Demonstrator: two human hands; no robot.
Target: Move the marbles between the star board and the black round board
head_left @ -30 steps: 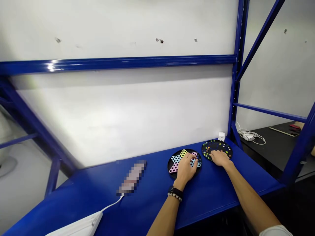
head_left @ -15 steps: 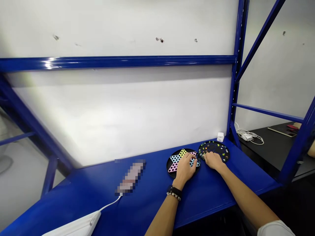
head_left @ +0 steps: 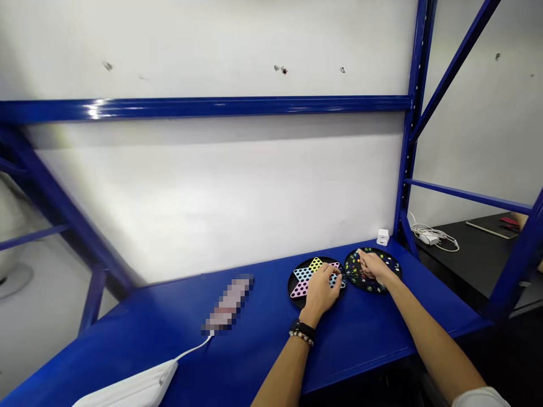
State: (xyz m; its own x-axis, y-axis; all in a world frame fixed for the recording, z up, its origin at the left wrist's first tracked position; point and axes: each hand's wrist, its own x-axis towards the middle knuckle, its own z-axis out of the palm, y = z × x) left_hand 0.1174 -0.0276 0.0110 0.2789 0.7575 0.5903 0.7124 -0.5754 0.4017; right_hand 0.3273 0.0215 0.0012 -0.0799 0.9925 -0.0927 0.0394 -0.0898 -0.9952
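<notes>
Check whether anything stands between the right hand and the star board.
The left hand covers the middle of the star board; between the right hand and the board's right edge, nothing visible stands in the way.

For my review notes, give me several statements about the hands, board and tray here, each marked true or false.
1. The left hand is over the star-patterned Chinese checkers board. True.
2. Both wrists are bare. False: a black wristband is on the left wrist.
3. The right hand is over the round black marble tray. True.
4. The tray lies left of the board. False: it lies to the right.
</notes>
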